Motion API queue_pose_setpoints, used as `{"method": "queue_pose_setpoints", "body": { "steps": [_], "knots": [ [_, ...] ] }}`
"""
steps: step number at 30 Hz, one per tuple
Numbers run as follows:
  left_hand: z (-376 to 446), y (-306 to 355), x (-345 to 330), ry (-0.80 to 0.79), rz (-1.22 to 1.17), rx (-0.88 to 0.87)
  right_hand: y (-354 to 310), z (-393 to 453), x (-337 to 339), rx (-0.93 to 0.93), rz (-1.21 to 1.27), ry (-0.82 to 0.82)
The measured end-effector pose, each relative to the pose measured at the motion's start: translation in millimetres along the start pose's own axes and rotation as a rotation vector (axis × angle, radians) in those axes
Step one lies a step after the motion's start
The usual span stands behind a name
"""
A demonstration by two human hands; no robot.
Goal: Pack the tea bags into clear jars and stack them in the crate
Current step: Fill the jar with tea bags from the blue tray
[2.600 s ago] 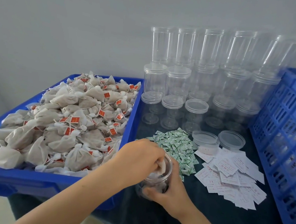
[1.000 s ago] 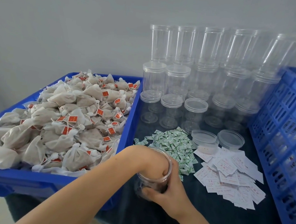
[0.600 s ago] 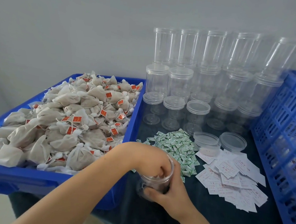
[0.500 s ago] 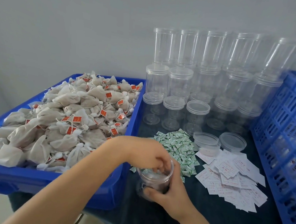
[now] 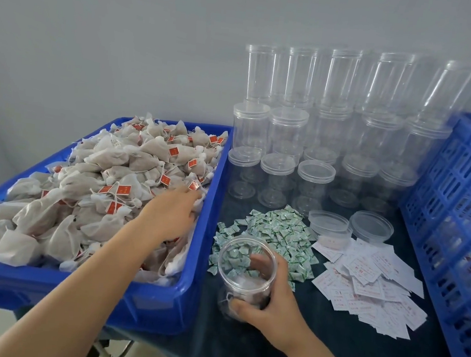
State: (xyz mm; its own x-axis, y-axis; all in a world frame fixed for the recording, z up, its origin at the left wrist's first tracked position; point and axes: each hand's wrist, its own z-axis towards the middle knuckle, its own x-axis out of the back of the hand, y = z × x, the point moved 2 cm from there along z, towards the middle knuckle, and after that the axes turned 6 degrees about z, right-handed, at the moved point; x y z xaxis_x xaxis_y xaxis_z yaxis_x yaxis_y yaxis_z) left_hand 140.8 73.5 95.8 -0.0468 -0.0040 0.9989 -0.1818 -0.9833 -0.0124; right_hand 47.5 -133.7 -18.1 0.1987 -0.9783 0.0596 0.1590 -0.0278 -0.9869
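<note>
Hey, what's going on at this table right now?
A person is packing tea bags into clear jars. The right hand holds an open jar upright on the dark table, with a few bags at its bottom. The left hand reaches into the blue tray, touching the heaped tea bags. Empty lidded jars are stacked behind; green sachets and paper slips lie nearby. The blue crate stands on the right.

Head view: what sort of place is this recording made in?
Probably a small hand-packing station, not a home kitchen: a blue tray heaped with tea bags, rows of empty clear jars, loose printed slips, and a blue crate alongside.
</note>
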Motion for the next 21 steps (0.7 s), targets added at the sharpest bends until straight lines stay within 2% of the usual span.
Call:
{"method": "queue_pose_setpoints", "body": {
  "steps": [6,11,16,21],
  "knots": [
    [-2,-3,-17,-0.145,0.132,0.026,1,1,1,0.008,-0.016,0.0],
    [-1,-4,-21,-0.123,0.177,0.071,5,1,2,0.01,-0.019,-0.002],
    [-1,-1,-22,-0.145,0.42,0.18,5,0,2,0.004,-0.017,-0.011],
    [-2,-2,-24,-0.174,0.454,0.177,5,1,1,0.002,-0.014,-0.005]
  ]
}}
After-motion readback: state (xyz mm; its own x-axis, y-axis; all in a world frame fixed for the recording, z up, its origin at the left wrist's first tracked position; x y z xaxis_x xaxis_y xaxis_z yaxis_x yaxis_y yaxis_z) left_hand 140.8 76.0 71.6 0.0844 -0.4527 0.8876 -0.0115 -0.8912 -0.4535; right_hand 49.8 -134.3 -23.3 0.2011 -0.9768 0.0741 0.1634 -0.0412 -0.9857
